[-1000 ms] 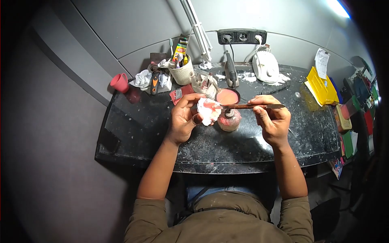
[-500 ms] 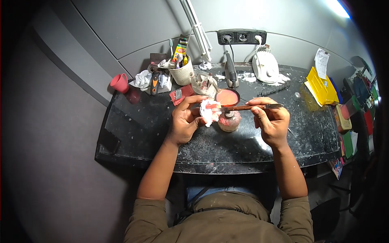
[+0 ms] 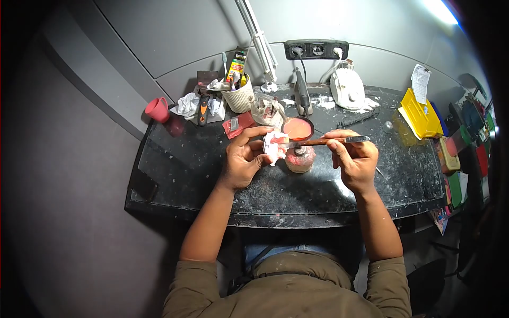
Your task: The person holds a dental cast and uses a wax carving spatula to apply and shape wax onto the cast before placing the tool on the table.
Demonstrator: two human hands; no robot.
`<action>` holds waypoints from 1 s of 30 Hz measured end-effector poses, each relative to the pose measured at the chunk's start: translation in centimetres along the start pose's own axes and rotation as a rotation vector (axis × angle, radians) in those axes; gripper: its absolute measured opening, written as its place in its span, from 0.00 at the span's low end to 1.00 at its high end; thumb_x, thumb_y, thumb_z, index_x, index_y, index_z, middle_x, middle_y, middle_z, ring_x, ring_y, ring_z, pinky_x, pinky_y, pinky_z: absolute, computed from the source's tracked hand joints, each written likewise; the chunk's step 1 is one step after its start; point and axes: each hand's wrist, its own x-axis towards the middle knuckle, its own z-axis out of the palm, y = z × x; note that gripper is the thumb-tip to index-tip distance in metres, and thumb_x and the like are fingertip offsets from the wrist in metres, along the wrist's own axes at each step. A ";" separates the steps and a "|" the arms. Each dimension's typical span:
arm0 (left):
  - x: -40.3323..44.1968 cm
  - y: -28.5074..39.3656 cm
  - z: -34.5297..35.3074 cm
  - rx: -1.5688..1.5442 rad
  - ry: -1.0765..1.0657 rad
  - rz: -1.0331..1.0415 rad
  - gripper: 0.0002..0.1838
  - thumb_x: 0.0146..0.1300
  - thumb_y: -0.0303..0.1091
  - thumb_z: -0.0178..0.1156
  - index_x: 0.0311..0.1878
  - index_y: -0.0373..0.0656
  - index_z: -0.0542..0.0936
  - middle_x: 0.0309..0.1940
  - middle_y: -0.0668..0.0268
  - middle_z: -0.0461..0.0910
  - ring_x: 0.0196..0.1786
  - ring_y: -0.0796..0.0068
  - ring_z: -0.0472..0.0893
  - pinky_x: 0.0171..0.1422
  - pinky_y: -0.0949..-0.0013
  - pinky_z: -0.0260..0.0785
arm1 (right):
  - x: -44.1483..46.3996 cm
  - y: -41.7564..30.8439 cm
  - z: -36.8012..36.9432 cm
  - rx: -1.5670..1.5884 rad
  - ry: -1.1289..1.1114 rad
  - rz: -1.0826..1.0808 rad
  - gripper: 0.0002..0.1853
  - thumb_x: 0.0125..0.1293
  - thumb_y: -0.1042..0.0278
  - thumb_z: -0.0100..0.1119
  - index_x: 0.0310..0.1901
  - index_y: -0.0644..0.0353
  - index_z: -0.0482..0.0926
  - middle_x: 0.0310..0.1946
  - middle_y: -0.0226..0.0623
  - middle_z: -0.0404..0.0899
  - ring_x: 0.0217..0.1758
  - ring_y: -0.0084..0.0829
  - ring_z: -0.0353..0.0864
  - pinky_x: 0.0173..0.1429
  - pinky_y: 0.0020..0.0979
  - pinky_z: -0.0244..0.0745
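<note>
Pink mug (image 3: 156,109), one, stands at the left of the black bench (image 3: 185,175). Woven holder (image 3: 238,99), one, contains assorted articles. Left hand (image 3: 241,161) is clamped, thumb and fingers, on a white-and-pink piece (image 3: 272,150), raised over the bench. Round pan (image 3: 297,127), pink contents, sits behind a pink-smeared jar (image 3: 300,161). Brown-handled knife (image 3: 319,142) lies level, blade at the piece (contact too small to confirm). Right hand (image 3: 358,161) pinches its handle.
</note>
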 end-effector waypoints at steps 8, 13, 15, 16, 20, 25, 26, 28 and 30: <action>0.1 -0.1 0.0 0.020 0.001 0.017 0.31 0.62 0.31 0.70 0.66 0.37 0.69 0.52 0.61 0.80 0.50 0.78 0.81 0.52 0.75 0.77 | -0.3 0.0 0.1 0.067 -0.018 0.076 0.05 0.67 0.77 0.65 0.42 0.70 0.83 0.27 0.32 0.82 0.19 0.13 0.71 0.20 0.18 0.63; 0.4 0.0 -0.1 -0.055 0.066 0.022 0.32 0.63 0.38 0.70 0.65 0.34 0.68 0.54 0.58 0.78 0.52 0.71 0.82 0.52 0.69 0.80 | 0.6 0.2 -1.0 0.094 0.125 0.179 0.07 0.69 0.73 0.65 0.41 0.69 0.82 0.26 0.30 0.80 0.18 0.14 0.69 0.20 0.18 0.59; 0.5 0.3 -0.1 -0.097 0.068 -0.004 0.32 0.64 0.39 0.69 0.65 0.33 0.68 0.55 0.56 0.77 0.52 0.69 0.82 0.50 0.67 0.81 | 1.0 0.2 -1.2 0.061 0.163 0.199 0.08 0.69 0.71 0.65 0.40 0.68 0.82 0.25 0.28 0.79 0.18 0.14 0.68 0.21 0.18 0.59; 0.5 0.4 -0.1 -0.139 0.069 -0.030 0.32 0.65 0.40 0.68 0.65 0.32 0.68 0.55 0.55 0.77 0.52 0.68 0.82 0.48 0.64 0.83 | 1.0 0.3 -1.3 0.061 0.164 0.198 0.08 0.69 0.71 0.65 0.40 0.68 0.82 0.25 0.28 0.79 0.18 0.14 0.68 0.21 0.18 0.59; 0.5 0.4 -0.3 -0.150 0.073 -0.021 0.30 0.68 0.41 0.64 0.65 0.32 0.67 0.54 0.54 0.77 0.51 0.67 0.82 0.45 0.63 0.84 | 1.0 0.6 -1.6 0.039 0.162 0.213 0.07 0.70 0.71 0.64 0.39 0.68 0.82 0.26 0.29 0.80 0.18 0.14 0.69 0.21 0.18 0.59; 0.5 0.6 -0.4 -0.155 0.067 -0.039 0.29 0.71 0.41 0.61 0.66 0.32 0.67 0.54 0.53 0.77 0.49 0.68 0.83 0.45 0.63 0.83 | 1.3 0.1 -2.3 0.073 0.181 0.128 0.07 0.71 0.72 0.63 0.40 0.67 0.83 0.29 0.28 0.79 0.19 0.14 0.69 0.21 0.18 0.60; 0.5 0.6 -0.4 -0.155 0.068 -0.039 0.29 0.71 0.41 0.61 0.66 0.32 0.67 0.54 0.53 0.77 0.49 0.68 0.83 0.45 0.63 0.83 | 1.4 0.2 -2.4 0.073 0.179 0.128 0.07 0.71 0.72 0.63 0.40 0.67 0.83 0.29 0.28 0.79 0.19 0.14 0.69 0.21 0.18 0.60; 0.5 0.6 -0.4 -0.139 0.082 -0.050 0.29 0.71 0.41 0.61 0.67 0.32 0.67 0.55 0.53 0.78 0.48 0.68 0.83 0.44 0.64 0.82 | 1.5 0.4 -2.4 0.013 0.219 0.138 0.07 0.71 0.72 0.62 0.41 0.67 0.83 0.29 0.27 0.79 0.19 0.13 0.68 0.21 0.18 0.60; 0.5 0.7 -0.3 -0.135 0.077 -0.042 0.29 0.71 0.40 0.61 0.67 0.32 0.67 0.55 0.53 0.77 0.48 0.68 0.83 0.44 0.65 0.82 | 1.5 0.4 -2.3 -0.019 0.208 0.136 0.06 0.71 0.72 0.62 0.41 0.67 0.83 0.28 0.27 0.79 0.20 0.12 0.68 0.21 0.18 0.60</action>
